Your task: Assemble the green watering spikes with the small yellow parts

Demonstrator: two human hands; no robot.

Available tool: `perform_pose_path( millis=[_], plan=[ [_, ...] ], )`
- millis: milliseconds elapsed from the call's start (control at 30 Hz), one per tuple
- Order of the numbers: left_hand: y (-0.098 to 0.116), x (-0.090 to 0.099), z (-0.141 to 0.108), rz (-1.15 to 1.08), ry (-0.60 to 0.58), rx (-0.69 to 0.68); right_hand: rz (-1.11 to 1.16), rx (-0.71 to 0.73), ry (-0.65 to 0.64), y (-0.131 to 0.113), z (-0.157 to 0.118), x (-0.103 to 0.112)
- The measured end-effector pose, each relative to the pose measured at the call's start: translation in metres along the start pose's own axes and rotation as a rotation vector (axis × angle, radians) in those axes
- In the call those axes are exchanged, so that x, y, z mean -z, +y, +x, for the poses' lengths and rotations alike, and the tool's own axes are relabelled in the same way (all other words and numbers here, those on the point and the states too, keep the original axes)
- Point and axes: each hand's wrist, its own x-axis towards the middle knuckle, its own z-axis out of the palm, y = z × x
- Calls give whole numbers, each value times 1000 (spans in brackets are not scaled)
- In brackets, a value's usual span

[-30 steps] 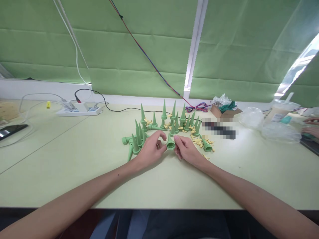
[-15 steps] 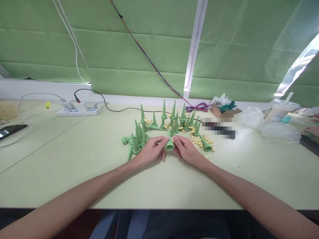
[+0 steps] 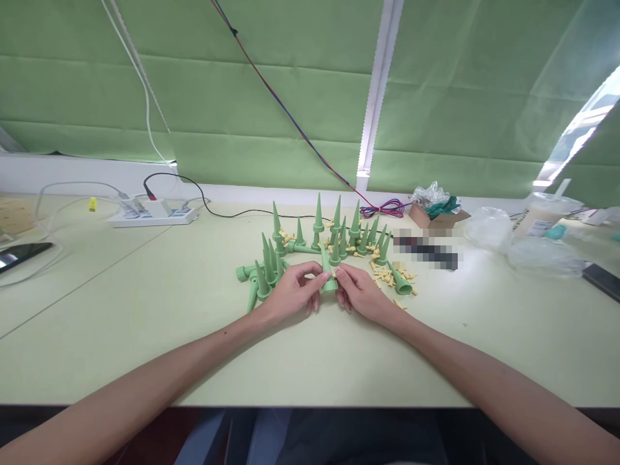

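Between my hands a green cone [image 3: 327,271] points up and away, its wide end toward me. My left hand [image 3: 301,287] grips it between thumb and fingers. My right hand [image 3: 355,287] pinches a small yellow piece [image 3: 334,274] against the cone's right side; its fingertips partly hide the piece. Behind and to the left, several green cones [image 3: 318,216] stand upright or lie on the table. Another green cone [image 3: 400,281] lies to the right, beside a scatter of small yellow pieces [image 3: 386,276].
A white power strip [image 3: 152,218] with plugs and a phone [image 3: 24,255] are at the left. On the right are a cardboard box [image 3: 438,219], plastic bags [image 3: 489,229], a drink cup [image 3: 538,218] and a dark phone [image 3: 602,280]. A cable bundle [image 3: 390,208] lies at the back.
The held cone has tilted, so its open wide end now faces me less and its tip leans left. Another person's hands at the far right have left the view.
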Motion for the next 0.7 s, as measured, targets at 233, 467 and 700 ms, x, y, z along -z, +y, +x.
perform_pose_path(
  millis=[233,467,700],
  plan=[
    [0,1,-2,95,35,-33,27,0,-16,2,0,0],
    [2,-1,-3,126,85,-100,0,1,-22,4,1,0],
    [-2,-2,-3,198,87,-197,-1,-2,-17,2,1,1]
  ],
)
